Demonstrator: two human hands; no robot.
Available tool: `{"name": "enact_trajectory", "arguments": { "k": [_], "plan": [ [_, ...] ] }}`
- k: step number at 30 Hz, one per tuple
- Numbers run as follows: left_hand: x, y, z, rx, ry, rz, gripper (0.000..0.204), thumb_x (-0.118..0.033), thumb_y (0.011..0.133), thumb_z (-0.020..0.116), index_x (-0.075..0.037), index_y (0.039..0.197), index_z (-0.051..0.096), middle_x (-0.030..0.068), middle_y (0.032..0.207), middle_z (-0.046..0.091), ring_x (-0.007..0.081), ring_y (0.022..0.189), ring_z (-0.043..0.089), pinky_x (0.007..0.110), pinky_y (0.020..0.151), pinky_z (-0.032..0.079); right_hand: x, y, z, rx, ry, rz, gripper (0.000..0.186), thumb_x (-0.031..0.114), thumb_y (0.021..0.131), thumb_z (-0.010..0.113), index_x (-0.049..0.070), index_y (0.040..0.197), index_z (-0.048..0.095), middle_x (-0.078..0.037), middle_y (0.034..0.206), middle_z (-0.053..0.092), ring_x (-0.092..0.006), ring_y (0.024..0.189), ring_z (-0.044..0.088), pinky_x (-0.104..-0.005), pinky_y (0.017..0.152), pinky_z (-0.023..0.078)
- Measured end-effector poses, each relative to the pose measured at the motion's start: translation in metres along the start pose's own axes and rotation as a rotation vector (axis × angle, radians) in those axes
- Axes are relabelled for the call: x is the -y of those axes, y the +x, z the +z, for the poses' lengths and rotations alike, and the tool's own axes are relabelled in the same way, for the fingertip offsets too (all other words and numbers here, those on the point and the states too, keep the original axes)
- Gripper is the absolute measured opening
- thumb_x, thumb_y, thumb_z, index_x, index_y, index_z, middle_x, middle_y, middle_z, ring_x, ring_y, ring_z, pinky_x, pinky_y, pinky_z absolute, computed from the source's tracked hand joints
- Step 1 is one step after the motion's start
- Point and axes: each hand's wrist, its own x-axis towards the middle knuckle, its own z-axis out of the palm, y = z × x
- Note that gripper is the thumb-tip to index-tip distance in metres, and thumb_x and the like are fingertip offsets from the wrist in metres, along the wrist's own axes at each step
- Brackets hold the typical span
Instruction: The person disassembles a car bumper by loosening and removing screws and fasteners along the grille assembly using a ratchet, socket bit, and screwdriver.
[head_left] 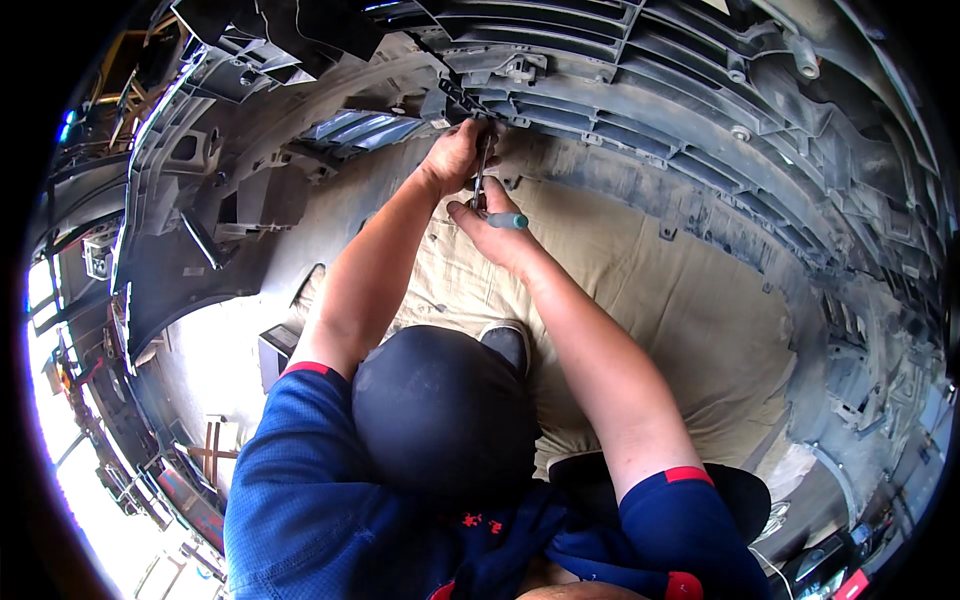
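My left hand (452,160) is closed with its fingers curled at the inner edge of a large, dusty car bumper (590,135). What those fingers grip is hidden. Just below it and slightly right, my right hand (497,238) is closed around a slim metal tool with a translucent teal handle (508,220). The handle end sticks out to the right of the hand. A thin metal part runs up from the right hand to the left fingers; its tip cannot be made out. A black bracket-like strip (460,98) lies right above my left hand.
The bumper's slatted grille (690,75) curves across the top and right. Beige cloth (640,290) covers the floor inside it. A dark panel with a wheel-arch curve (225,270) stands at left, near a dark box (278,350). My shoe (507,345) rests on the cloth.
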Motion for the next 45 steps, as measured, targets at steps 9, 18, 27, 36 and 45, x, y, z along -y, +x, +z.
{"name": "enact_trajectory", "arguments": {
  "k": [9,18,27,36,45],
  "plan": [
    [-0.012,-0.010,0.011,-0.080,0.059,0.018,0.038,-0.039,0.103,0.054,-0.006,0.115,0.068,0.0025,0.092,0.060,0.0146,0.085,0.058,0.035,0.083,0.056,0.001,0.006,0.012,-0.083,0.021,-0.036,0.039,0.029,0.094,0.073,0.002,0.119,0.058,-0.003,0.085,0.061,-0.0130,0.076,0.054,-0.0318,0.070,0.048],
    [-0.015,-0.007,0.006,-0.094,0.247,0.068,0.047,-0.038,0.101,0.060,0.002,0.126,0.062,0.0110,0.114,0.067,0.0206,0.102,0.064,0.035,0.088,0.058,-0.003,0.013,0.016,-0.034,0.104,0.001,0.045,0.031,0.088,0.078,0.002,0.116,0.060,-0.009,0.086,0.068,-0.0195,0.077,0.065,-0.0361,0.074,0.052],
    [-0.022,-0.010,0.005,-0.095,0.307,0.017,0.044,-0.038,0.101,0.062,-0.002,0.127,0.063,0.0052,0.117,0.067,0.0172,0.100,0.063,0.035,0.091,0.054,0.006,0.013,0.018,-0.108,-0.260,-0.140,0.043,0.028,0.082,0.082,-0.001,0.104,0.059,-0.011,0.083,0.069,-0.0222,0.074,0.066,-0.0375,0.070,0.053],
    [-0.021,-0.015,0.003,-0.101,0.235,-0.013,0.043,-0.043,0.099,0.064,-0.005,0.118,0.069,0.0033,0.100,0.064,0.0153,0.092,0.060,0.034,0.087,0.054,-0.019,-0.001,0.035,-0.021,0.876,0.083,0.027,0.014,0.095,0.073,0.000,0.116,0.063,-0.007,0.102,0.068,-0.0163,0.089,0.066,-0.0298,0.081,0.055],
    [-0.013,-0.017,0.015,-0.218,0.299,0.083,0.041,-0.040,0.103,0.062,-0.003,0.119,0.070,0.0058,0.116,0.071,0.0149,0.100,0.063,0.031,0.088,0.054,-0.045,-0.007,0.047,-0.059,1.371,0.183,0.021,0.016,0.101,0.066,0.002,0.116,0.062,-0.010,0.108,0.069,-0.0180,0.094,0.068,-0.0316,0.088,0.059]
  ]
}}
